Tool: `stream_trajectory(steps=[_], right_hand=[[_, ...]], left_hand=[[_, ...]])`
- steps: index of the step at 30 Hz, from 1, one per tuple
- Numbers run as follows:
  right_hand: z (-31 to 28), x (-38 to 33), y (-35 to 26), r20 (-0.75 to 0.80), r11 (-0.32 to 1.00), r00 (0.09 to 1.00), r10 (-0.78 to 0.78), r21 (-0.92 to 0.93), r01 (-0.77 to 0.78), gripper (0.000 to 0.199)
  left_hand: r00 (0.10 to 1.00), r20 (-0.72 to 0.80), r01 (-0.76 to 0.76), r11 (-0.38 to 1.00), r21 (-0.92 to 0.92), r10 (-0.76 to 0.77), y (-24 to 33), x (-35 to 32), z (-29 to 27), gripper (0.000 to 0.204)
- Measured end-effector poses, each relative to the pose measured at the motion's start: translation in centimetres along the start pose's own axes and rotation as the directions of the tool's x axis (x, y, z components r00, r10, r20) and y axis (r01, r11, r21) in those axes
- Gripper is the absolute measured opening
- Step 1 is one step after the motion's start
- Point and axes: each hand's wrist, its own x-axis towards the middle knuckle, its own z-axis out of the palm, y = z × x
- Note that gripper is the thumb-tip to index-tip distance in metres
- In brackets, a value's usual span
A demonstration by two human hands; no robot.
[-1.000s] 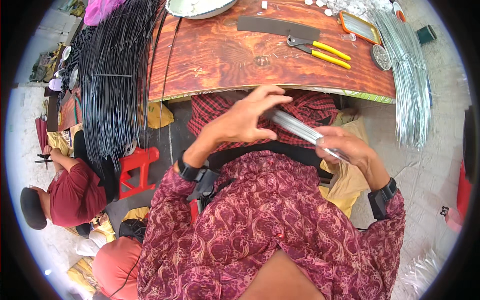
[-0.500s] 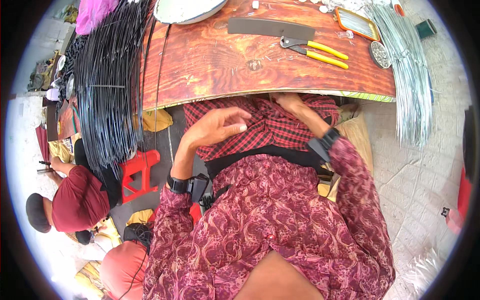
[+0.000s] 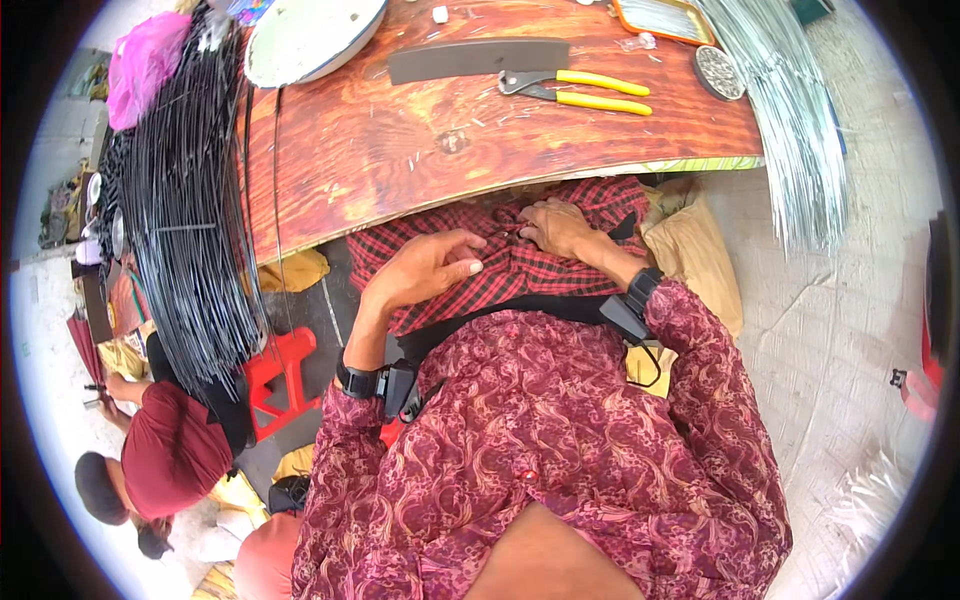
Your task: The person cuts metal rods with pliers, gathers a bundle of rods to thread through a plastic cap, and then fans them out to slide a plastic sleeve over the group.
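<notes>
A red-and-black checkered cloth (image 3: 430, 305) lies over my lap, below the near edge of the table. Above it, my left hand (image 3: 425, 268) hovers with loosely bent fingers and the thumb apart, and nothing shows in it. My right hand (image 3: 560, 228) is lower on the cloth, its fingers curled down against the folds. Whatever its fingertips pinch is too small or hidden to name. On the wooden table (image 3: 350, 170) lie cutting pliers with yellow handles (image 3: 600, 90) and a dark flat strip (image 3: 480, 60).
A white basin (image 3: 310, 40) stands at the table's far left, beside long black strands (image 3: 190, 230) hanging over the edge. Pale wires (image 3: 790, 120) hang at the right, near a round tin of small pieces (image 3: 718, 73). A person (image 3: 180, 450) sits at left near a red stool (image 3: 280, 385).
My right hand has come back from the table edge onto the checkered cloth, nearer my left hand. The left hand keeps much the same pose. The view has shifted, moving the tabletop leftward and up.
</notes>
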Motion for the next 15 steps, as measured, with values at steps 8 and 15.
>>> stream_trajectory(steps=[8, 15], right_hand=[[-5.8, -8.5, -1.9, -0.138, 0.983, 0.979, -0.149, 0.090, 0.162, 0.053], [-22.3, -17.1, 0.1, -0.041, 0.742, 0.986, -0.163, 0.653, 0.150, 0.033]], left_hand=[[0.983, 0.152, -0.101, 0.994, -0.041, 0.106, 5.2, -0.4, -0.5, 0.041], [0.939, 0.277, -0.188, 0.979, -0.077, 0.202, 10.1, 1.7, -1.9, 0.042]])
